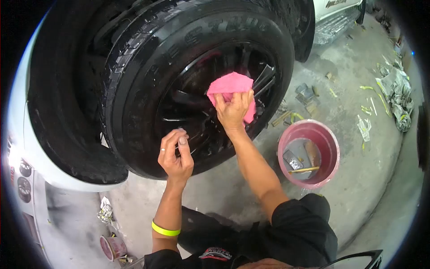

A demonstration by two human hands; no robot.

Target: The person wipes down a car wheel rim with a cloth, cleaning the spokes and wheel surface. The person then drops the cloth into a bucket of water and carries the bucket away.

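Note:
A pink cloth (230, 84) is bunched in my right hand (233, 110), which presses it against the spokes of the black wheel rim (188, 101). The rim sits inside a large black tire (139, 112) with raised lettering on its sidewall. At the rim's lower left edge is my left hand (176, 154), its fingers curled in toward the thumb. Whether anything lies between those fingertips I cannot make out. A ring and a yellow wristband (165, 228) are on the left arm.
A pink bucket (331, 139) right of the tire holds water and several objects. Crumpled masking paper (398, 89) and yellow tape scraps litter the concrete floor at right. A smaller tub (113, 247) stands lower left. The white fender edge (67, 181) curves around the wheel.

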